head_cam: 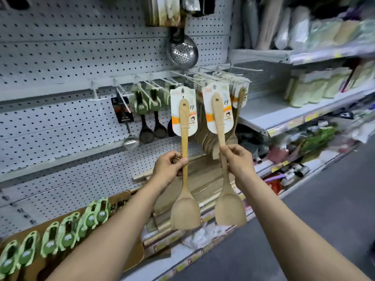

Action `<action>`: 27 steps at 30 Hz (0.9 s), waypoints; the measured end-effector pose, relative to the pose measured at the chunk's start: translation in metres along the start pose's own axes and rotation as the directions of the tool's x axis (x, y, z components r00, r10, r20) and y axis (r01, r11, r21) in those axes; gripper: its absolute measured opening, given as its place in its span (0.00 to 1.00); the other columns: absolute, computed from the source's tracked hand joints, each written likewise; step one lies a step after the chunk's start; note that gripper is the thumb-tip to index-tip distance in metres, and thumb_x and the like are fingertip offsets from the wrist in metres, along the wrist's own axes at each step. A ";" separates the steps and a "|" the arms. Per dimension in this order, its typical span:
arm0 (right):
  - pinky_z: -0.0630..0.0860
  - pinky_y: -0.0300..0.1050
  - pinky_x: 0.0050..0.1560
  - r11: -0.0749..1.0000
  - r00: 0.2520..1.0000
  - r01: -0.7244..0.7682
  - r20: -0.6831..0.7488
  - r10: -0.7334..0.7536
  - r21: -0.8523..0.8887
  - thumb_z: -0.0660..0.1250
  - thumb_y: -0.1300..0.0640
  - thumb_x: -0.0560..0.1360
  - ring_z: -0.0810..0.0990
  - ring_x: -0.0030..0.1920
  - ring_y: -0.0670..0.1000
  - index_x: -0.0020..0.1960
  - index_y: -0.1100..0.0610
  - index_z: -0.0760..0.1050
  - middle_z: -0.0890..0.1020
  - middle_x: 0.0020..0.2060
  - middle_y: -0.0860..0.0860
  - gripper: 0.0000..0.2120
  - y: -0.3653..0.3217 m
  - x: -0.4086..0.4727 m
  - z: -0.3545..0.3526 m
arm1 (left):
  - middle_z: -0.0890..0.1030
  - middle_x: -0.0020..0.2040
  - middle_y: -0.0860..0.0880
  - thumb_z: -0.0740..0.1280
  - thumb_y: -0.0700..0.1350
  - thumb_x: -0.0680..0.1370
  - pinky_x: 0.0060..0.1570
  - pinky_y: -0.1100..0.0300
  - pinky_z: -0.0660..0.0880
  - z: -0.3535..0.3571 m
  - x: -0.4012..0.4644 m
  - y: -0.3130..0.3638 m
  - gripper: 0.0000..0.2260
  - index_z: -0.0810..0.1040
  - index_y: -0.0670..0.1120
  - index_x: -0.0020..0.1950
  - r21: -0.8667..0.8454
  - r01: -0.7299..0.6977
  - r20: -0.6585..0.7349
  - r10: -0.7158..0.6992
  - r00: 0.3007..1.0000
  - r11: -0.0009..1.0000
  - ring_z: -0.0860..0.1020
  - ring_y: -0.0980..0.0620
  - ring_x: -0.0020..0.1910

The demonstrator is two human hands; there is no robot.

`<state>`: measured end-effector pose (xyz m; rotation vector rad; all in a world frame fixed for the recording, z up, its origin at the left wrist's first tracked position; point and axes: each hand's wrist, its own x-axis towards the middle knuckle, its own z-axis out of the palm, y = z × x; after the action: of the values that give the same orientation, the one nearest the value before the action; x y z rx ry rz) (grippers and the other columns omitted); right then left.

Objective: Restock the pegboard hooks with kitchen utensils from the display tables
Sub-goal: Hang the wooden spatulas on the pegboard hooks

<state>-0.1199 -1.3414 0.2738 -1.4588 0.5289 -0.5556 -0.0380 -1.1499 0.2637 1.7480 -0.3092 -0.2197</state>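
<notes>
Before the perforated pegboard (60, 57), two smooth wooden spatulas (185, 199), carded.

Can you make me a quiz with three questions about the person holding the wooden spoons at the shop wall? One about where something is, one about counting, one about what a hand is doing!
1. Where does the metal strainer hang?
A. above the row of hooks
B. on the floor
C. in the cardboard box

2. How many wooden spatulas is the person holding up?
A. one
B. two
C. four

3. What is the right hand doing?
A. lying flat and open
B. pointing at the shelf
C. gripping a spatula handle

Answers:
1. A, as it hangs on the pegboard higher than the hooks.
2. B, since the left hand holds the left spatula and the right hand holds the right spatula.
3. C, for its fingers are curled round the handle.
</notes>
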 end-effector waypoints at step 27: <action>0.82 0.53 0.47 0.991 0.897 -0.127 0.423 0.127 -0.030 0.71 0.48 0.77 0.80 0.39 0.54 0.45 0.53 0.84 0.83 0.36 0.53 0.08 0.005 0.270 -0.098 | 0.79 0.36 0.47 0.71 0.39 0.76 0.37 0.59 0.80 0.228 0.096 0.012 0.06 0.76 0.41 0.42 0.021 0.125 -0.301 -0.113 0.947 0.992 0.79 0.50 0.38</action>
<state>0.0245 -1.5896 0.2653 -1.4794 0.2744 -0.1223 -0.0205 -1.3949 0.2330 1.8113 0.0135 -0.0324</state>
